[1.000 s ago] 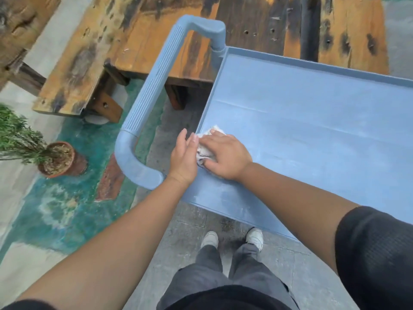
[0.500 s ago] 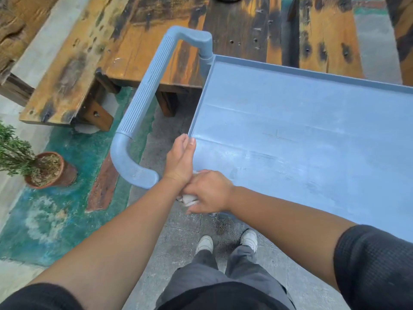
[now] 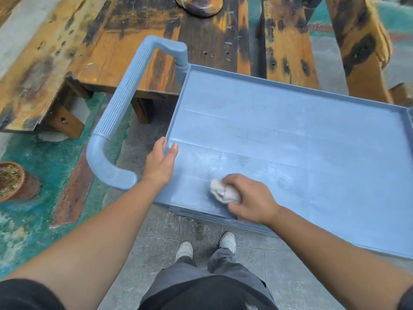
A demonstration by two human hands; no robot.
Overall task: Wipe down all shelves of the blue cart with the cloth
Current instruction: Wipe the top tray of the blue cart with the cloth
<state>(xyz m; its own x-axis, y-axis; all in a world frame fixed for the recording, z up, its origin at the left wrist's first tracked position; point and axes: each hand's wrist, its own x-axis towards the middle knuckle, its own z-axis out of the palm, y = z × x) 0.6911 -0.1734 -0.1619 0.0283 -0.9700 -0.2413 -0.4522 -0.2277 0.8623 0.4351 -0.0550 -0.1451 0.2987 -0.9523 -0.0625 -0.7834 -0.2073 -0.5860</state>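
While left hand [image 3: 160,163] steadies cart [image 3: 290,135], right hand [image 3: 251,199] presses cloth [image 3: 221,190].

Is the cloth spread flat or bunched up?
Bunched: the cloth is a wad gripped by the right hand on the shelf.

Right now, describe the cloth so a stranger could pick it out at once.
Find the blue cart; on its top shelf, go to the near corner by the handle. There the right hand grips a crumpled cloth against the shelf. It is the only white, wrinkled thing on that blue surface.
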